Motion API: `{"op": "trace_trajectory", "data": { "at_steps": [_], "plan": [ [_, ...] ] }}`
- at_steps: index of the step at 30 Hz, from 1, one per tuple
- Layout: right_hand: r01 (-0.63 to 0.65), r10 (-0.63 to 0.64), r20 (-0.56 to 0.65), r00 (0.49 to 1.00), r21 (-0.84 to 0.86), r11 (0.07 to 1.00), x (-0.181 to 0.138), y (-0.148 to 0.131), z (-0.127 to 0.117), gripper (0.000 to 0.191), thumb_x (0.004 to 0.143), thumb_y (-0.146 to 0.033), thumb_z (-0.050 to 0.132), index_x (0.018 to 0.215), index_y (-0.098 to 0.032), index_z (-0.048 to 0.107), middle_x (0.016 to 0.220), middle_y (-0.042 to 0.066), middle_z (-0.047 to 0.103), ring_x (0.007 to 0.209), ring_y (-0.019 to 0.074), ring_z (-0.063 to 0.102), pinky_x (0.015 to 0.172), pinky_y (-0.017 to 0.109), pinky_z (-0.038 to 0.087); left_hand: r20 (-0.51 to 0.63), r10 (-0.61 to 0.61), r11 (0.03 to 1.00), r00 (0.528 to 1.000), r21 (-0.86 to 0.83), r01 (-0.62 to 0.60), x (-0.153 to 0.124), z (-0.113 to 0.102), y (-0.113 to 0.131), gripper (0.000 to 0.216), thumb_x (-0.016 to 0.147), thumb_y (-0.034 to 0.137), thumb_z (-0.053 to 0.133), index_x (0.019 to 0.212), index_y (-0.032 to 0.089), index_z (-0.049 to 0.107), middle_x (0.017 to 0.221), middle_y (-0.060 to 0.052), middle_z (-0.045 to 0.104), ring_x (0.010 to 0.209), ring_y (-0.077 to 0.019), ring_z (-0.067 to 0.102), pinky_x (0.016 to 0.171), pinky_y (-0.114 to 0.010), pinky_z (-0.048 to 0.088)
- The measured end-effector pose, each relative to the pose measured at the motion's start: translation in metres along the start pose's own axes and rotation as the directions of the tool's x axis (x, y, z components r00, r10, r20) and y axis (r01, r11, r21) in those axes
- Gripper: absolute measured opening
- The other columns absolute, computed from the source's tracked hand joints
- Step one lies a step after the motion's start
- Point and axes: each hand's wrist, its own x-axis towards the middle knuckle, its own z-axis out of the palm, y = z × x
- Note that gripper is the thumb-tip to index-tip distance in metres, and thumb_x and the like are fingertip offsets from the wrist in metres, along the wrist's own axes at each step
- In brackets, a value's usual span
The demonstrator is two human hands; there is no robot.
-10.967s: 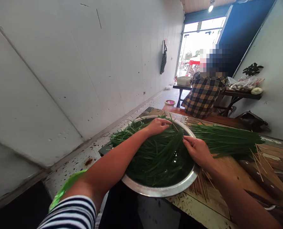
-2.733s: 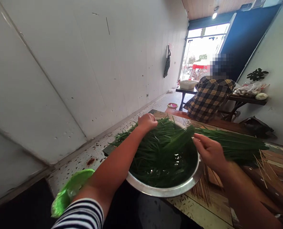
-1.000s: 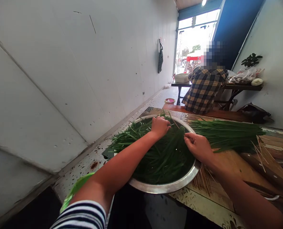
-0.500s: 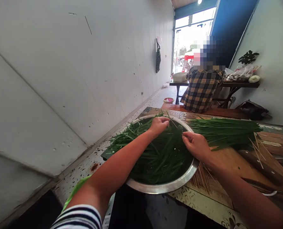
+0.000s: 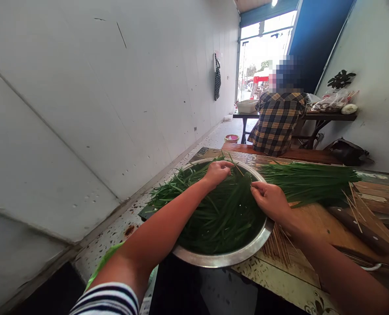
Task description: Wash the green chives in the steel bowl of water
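Observation:
A wide steel bowl [image 5: 214, 261] full of long green chives [image 5: 214, 218] stands in front of me. Over its far side, my left hand [image 5: 218, 172] is closed, its fingertips pinched at a thin wooden skewer [image 5: 240, 171]. The skewer slants down to the right toward a bunch of chives [image 5: 246, 180]. At the bowl's right rim my right hand [image 5: 269, 199] is closed, thumb and forefinger pinching the end of that bunch. Whether the skewer's tip has gone into the chives is too small to tell.
More chives [image 5: 309, 181] lie on a wooden board [image 5: 315, 225] at the right. Loose skewers [image 5: 278, 247] lie beside the bowl, and a knife handle [image 5: 358, 227] shows farther right. A person in a plaid shirt [image 5: 278, 122] sits ahead on a bench [image 5: 237, 148], back turned.
Both hands stay almost in place. My left fingers have shifted very slightly at the skewer, which shows a little more brightly now. The seated person's head has moved a little.

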Motion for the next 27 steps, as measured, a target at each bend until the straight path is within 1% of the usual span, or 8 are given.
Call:
{"op": "trace_trajectory", "data": {
  "at_steps": [3, 10, 17, 21, 24, 27],
  "plan": [
    [-0.006, 0.006, 0.001, 1.000, -0.003, 1.000, 0.000, 0.001, 0.000, 0.033, 0.080, -0.032, 0.044, 0.096, -0.018, 0.070, 0.083, 0.006, 0.073, 0.073, 0.0171, 0.065, 0.064, 0.025, 0.043, -0.005, -0.003, 1.000, 1.000, -0.008, 0.003, 0.000, 0.000, -0.001, 0.036, 0.071, 0.013, 0.048, 0.102, 0.012, 0.066, 0.068, -0.001, 0.062, 0.051, -0.0039, 0.042, 0.049, -0.015, 0.035],
    [0.006, -0.006, 0.001, 1.000, -0.003, 1.000, 0.000, 0.001, -0.001, 0.033, 0.081, -0.031, 0.044, 0.096, -0.018, 0.070, 0.083, 0.006, 0.073, 0.073, 0.0169, 0.065, 0.063, 0.025, 0.044, -0.012, 0.003, 1.000, 1.000, -0.015, -0.003, -0.001, 0.000, 0.001, 0.037, 0.071, 0.012, 0.048, 0.102, 0.012, 0.067, 0.069, -0.001, 0.063, 0.050, -0.0036, 0.042, 0.049, -0.015, 0.035],
    [0.016, -0.016, 0.007, 1.000, -0.016, 1.000, 0.000, 0.002, -0.001, 0.033, 0.081, -0.031, 0.043, 0.095, -0.018, 0.070, 0.082, 0.006, 0.073, 0.072, 0.0168, 0.065, 0.063, 0.025, 0.044, -0.019, -0.004, 1.000, 1.000, -0.013, 0.004, -0.004, 0.000, 0.004, 0.037, 0.072, 0.011, 0.048, 0.103, 0.011, 0.068, 0.070, -0.002, 0.064, 0.051, -0.0034, 0.042, 0.052, -0.015, 0.037],
    [0.022, -0.023, -0.008, 1.000, -0.039, 0.999, 0.000, -0.008, -0.004, 0.030, 0.079, -0.028, 0.044, 0.088, -0.020, 0.071, 0.079, 0.005, 0.073, 0.069, 0.0168, 0.065, 0.060, 0.024, 0.043, -0.025, -0.022, 0.999, 0.999, 0.032, 0.023, -0.013, -0.004, 0.017, 0.037, 0.073, 0.012, 0.047, 0.104, 0.012, 0.068, 0.069, -0.002, 0.064, 0.049, -0.0035, 0.040, 0.050, -0.015, 0.035],
    [0.049, -0.048, 0.016, 0.999, -0.069, 0.996, -0.002, -0.020, -0.009, 0.028, 0.078, -0.026, 0.044, 0.081, -0.020, 0.071, 0.076, 0.005, 0.073, 0.063, 0.0158, 0.063, 0.057, 0.024, 0.041, -0.027, -0.016, 0.995, 0.999, 0.098, 0.019, -0.022, -0.009, 0.027, 0.038, 0.072, 0.011, 0.046, 0.102, 0.013, 0.070, 0.069, -0.002, 0.065, 0.048, -0.0037, 0.039, 0.049, -0.015, 0.034],
    [0.039, -0.037, 0.032, 0.999, -0.061, 0.997, -0.005, -0.028, -0.011, 0.029, 0.080, -0.024, 0.042, 0.081, -0.018, 0.070, 0.073, 0.005, 0.071, 0.061, 0.0151, 0.061, 0.056, 0.024, 0.040, -0.043, -0.001, 0.994, 0.999, 0.108, 0.005, -0.026, -0.012, 0.027, 0.038, 0.071, 0.013, 0.048, 0.102, 0.013, 0.070, 0.070, -0.002, 0.066, 0.047, -0.0039, 0.040, 0.047, -0.015, 0.033]
  ]
}}
